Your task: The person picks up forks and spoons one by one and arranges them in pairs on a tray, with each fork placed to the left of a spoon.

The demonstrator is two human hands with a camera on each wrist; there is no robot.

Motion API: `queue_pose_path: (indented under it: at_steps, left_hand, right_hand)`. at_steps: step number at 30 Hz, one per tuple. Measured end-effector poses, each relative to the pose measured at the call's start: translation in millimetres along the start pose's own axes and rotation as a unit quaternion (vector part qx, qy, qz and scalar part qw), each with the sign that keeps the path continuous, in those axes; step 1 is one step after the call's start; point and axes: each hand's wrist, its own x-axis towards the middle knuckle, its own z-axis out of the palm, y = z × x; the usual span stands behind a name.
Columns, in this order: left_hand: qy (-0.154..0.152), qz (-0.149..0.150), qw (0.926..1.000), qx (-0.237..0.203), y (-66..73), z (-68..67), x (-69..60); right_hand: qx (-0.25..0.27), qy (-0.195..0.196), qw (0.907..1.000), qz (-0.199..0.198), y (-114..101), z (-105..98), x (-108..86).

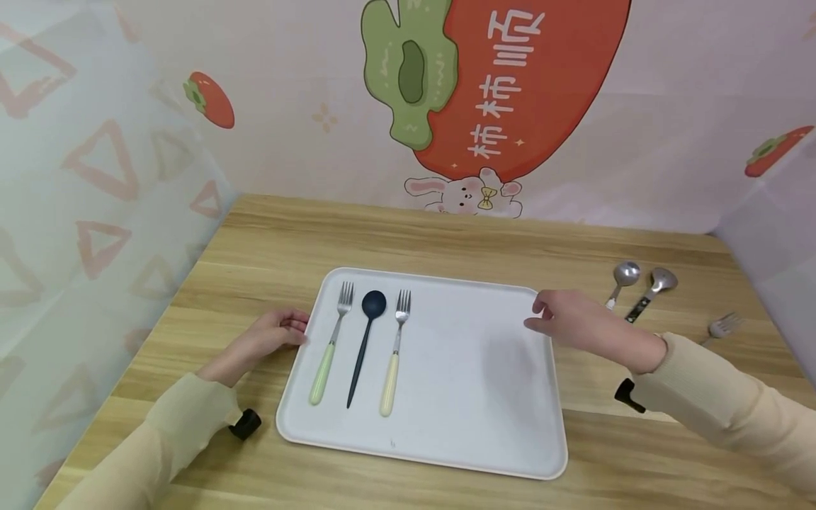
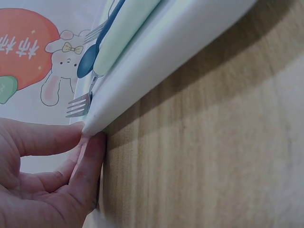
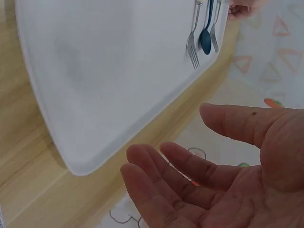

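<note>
A white tray (image 1: 472,368) holds a green-handled fork (image 1: 323,368), a dark spoon (image 1: 373,304) and a cream-handled fork (image 1: 390,382), lying side by side in its left half. The left hand (image 1: 270,334) is at the tray's left edge; in the left wrist view its thumb and fingers (image 2: 90,166) pinch the rim (image 2: 102,111). Over the tray's upper right corner is the right hand (image 1: 570,322), fingers slightly bent and parted. The right wrist view shows that hand (image 3: 213,175) holding nothing, with a gap between thumb and fingers, apart from the tray (image 3: 95,95).
Right of the tray, a silver spoon (image 1: 627,273), a dark-handled utensil (image 1: 663,280) and another fork (image 1: 723,326) lie on the wooden table (image 1: 306,234). Patterned walls stand behind and at both sides of the table.
</note>
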Motion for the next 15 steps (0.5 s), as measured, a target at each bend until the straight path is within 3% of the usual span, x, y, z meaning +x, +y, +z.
queue_pose_path:
  at_steps: [15]
  left_hand:
    - [-0.001,0.007,1.0,0.004,3.3,-0.3,0.5]
  right_hand:
    - [-0.043,0.003,0.9977,0.053,57,-41,-3.5]
